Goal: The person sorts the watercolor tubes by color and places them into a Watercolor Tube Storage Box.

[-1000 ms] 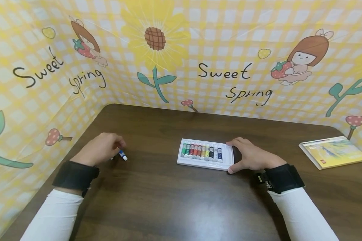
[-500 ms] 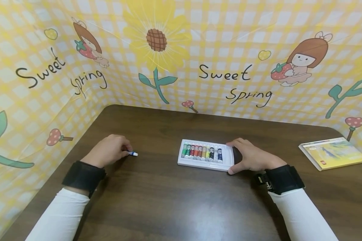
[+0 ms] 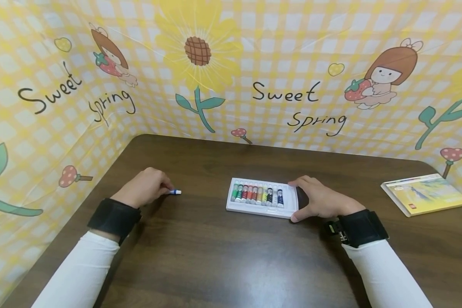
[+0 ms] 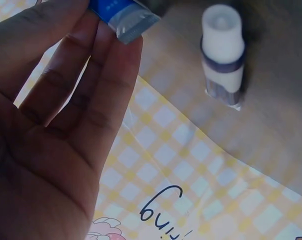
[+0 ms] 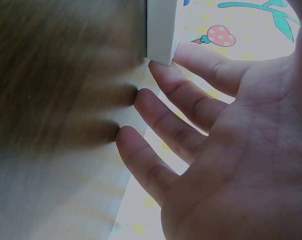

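Observation:
My left hand (image 3: 148,188) pinches a small blue paint tube (image 3: 176,192) between thumb and fingertips, its white end sticking out to the right. The left wrist view shows the tube's clear crimped end (image 4: 136,25) past the fingers. Beside that hand a second paint tube (image 4: 222,55) with a white cap lies on the table; in the head view the hand hides it. My right hand (image 3: 321,200) holds the right end of a white tray (image 3: 291,199), thumb on the near corner, fingers on the far corner. Several coloured paint tubes (image 3: 256,194) lie in a row in the tray.
A yellow box (image 3: 427,194) with a printed cover lies at the right of the brown wooden table (image 3: 215,256). A yellow checked cloth (image 3: 285,55) with printed flowers and figures rises behind the table and along its left side.
My left hand has picked the blue tube up and moved right and slightly away with it; the tube has turned to point right. My right hand and the tray have stayed put.

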Motion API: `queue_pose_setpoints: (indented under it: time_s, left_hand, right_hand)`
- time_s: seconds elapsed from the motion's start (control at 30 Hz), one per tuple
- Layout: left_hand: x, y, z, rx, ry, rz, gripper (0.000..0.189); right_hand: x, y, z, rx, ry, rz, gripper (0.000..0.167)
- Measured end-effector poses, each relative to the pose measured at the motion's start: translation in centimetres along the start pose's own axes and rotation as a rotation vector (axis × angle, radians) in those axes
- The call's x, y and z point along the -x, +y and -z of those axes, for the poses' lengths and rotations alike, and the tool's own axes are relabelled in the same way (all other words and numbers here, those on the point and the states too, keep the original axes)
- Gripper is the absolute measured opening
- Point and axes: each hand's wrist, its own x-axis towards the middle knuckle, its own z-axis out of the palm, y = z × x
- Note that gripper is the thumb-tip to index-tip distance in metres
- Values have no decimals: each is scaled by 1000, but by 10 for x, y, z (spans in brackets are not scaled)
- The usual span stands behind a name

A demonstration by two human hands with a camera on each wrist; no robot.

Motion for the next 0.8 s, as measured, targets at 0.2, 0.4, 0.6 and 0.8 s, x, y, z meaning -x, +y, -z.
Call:
queue_pose_setpoints:
  time_s: [0.2,0.4,0.6,0.8]
  left_hand:
    - [-2,0,-2,13,6,-1,11]
    - [-3,0,-2,14,16,31,8]
    - [-3,0,-5,-33,29,26,6]
    - [-3,0,-9,-62,48,23,5]
  right_hand:
    - [0,0,0,3,1,-3,97]
    - [0,0,0,1,1,-8,98]
    - [0,1,-1,3,-1,-7,98]
    - [-1,0,0,5,-2,-11,99]
